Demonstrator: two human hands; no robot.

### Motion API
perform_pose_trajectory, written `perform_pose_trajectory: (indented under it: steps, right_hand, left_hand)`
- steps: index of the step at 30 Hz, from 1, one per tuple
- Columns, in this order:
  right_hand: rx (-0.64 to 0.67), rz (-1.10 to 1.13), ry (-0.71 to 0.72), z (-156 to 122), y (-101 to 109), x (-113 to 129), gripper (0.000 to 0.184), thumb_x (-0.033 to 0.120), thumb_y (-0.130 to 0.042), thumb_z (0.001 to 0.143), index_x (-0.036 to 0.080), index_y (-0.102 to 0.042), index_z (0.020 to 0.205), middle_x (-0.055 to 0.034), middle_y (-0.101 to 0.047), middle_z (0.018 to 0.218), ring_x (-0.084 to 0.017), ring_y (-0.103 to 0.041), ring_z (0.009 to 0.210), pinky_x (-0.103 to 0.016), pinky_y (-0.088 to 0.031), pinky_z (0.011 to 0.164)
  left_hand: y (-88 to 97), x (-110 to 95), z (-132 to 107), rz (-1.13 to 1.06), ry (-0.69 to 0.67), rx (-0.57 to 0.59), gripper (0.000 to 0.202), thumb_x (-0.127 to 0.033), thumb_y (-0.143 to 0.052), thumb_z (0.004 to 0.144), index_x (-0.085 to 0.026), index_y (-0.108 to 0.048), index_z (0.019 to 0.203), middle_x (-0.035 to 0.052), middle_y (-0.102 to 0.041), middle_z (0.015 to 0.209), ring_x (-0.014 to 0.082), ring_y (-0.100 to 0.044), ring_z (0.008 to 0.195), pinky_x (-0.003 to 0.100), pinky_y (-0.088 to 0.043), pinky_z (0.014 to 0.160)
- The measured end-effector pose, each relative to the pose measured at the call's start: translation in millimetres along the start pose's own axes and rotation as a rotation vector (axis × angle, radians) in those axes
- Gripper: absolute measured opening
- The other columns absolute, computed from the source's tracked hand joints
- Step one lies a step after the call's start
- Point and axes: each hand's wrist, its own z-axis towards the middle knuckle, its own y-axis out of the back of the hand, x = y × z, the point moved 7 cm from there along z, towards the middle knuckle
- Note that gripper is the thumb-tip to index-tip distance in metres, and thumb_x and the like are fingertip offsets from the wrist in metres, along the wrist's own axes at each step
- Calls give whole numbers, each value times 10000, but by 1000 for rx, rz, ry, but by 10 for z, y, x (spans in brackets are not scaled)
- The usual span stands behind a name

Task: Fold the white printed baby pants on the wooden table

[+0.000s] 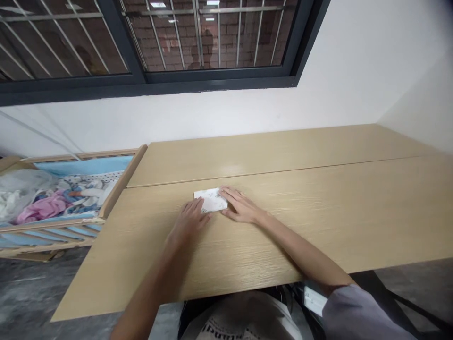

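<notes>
A small white rectangle with a faint grey print (pixel 213 201) lies flat on the wooden table (pixel 318 198); whether it is folded cloth or paper I cannot tell. At its left edge rests my left hand (pixel 191 215), fingertips touching the near-left corner, thumb stretched out along the near side. My right hand (pixel 240 207) lies over its right edge with the fingers extended and the thumb apart, near the lower right corner. Both hands are open, palms down, and neither is wrapped round the piece. The fingers cover its left and right ends.
A wooden crib (pixel 122 184) with blue lining stands left of the table, holding a pink cloth (pixel 46 207) and other crumpled fabrics. A seam runs along the tabletop. Behind it are a white wall (pixel 212 115) and a dark-framed window (pixel 219 80) with metal bars.
</notes>
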Motion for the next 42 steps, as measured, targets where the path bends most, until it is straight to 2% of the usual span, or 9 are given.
perform_pose_trajectory:
  steps: [5, 10, 17, 21, 28, 31, 35, 39, 42]
  right_hand:
    - [31, 92, -47, 176, -179, -120, 829, 471, -604, 918, 147, -252, 1594, -196, -346, 1610, -330, -312, 1493, -530, -245, 1199]
    - [-111, 154, -146, 388, -110, -189, 486, 201, -534, 884, 197, -531, 1370, -139, -636, 1339, -306, -539, 1284, -534, -300, 1117]
    - [-339, 632, -288, 729, 404, -307, 471, 374, -600, 894, 209, -495, 1323, -25, -653, 967, -190, -630, 833, -326, -493, 773]
    - [-205, 632, -388, 865, 96, -464, 521, 376, -717, 815, 180, -539, 1264, -5, -625, 896, -157, -605, 756, -274, -482, 687]
    - [-105, 469, -395, 903, -297, -601, 438, 283, -728, 811, 131, -608, 1204, -85, -656, 1033, -197, -639, 917, -335, -518, 829]
    - [-83, 372, -269, 854, -83, -401, 500, 360, -672, 891, 155, -572, 1335, -155, -615, 1293, -265, -592, 1188, -441, -440, 1044]
    - [73, 132, 147, 677, 117, 215, 569, 461, -421, 1040, 239, -358, 1560, -123, -342, 1628, -283, -317, 1495, -519, -235, 1210]
    - [229, 114, 502, 362, -65, 676, 614, 430, -360, 1064, 162, -251, 1606, -132, -290, 1646, -224, -214, 1544, -449, -172, 1253]
    - [295, 140, 568, 247, -248, 670, 618, 411, -412, 1051, 115, -311, 1584, -161, -346, 1614, -222, -229, 1540, -422, -160, 1261]
  left_hand:
    - [-63, 177, 189, -104, 90, 53, 508, -329, -609, 874, -147, -576, 1347, 180, -596, 1419, 350, -568, 1289, 504, -423, 1100]
    - [96, 231, 345, -151, 197, -27, 362, -150, -515, 858, -188, -681, 1177, 135, -682, 1279, 295, -612, 1214, 447, -444, 1078]
    - [472, 125, 110, -384, 440, -97, 405, -446, -537, 943, -167, -585, 1233, 66, -755, 965, 214, -721, 871, 312, -557, 768]
    - [234, 74, -80, -497, 685, 22, 612, -495, -641, 876, -135, -455, 1334, 46, -743, 867, 227, -726, 810, 326, -543, 738]
    - [27, -60, -114, -288, 760, 145, 500, -488, -632, 869, -164, -538, 1237, 174, -726, 1057, 361, -686, 1043, 444, -499, 859]
    - [185, -247, -168, -152, 668, 73, 507, -504, -538, 932, -126, -546, 1271, 232, -671, 1202, 391, -610, 1185, 508, -440, 994]
    - [219, -758, -306, 56, 355, -89, 659, -519, -453, 977, -32, -459, 1422, 273, -505, 1463, 400, -473, 1360, 507, -414, 1077]
    - [-77, -1014, -469, 119, 289, -85, 646, -480, -478, 974, 15, -511, 1387, 305, -492, 1471, 422, -427, 1407, 534, -417, 1091]
    - [-182, -1015, -519, 112, 321, -85, 589, -446, -468, 987, -11, -543, 1377, 293, -506, 1467, 406, -437, 1409, 540, -407, 1105]
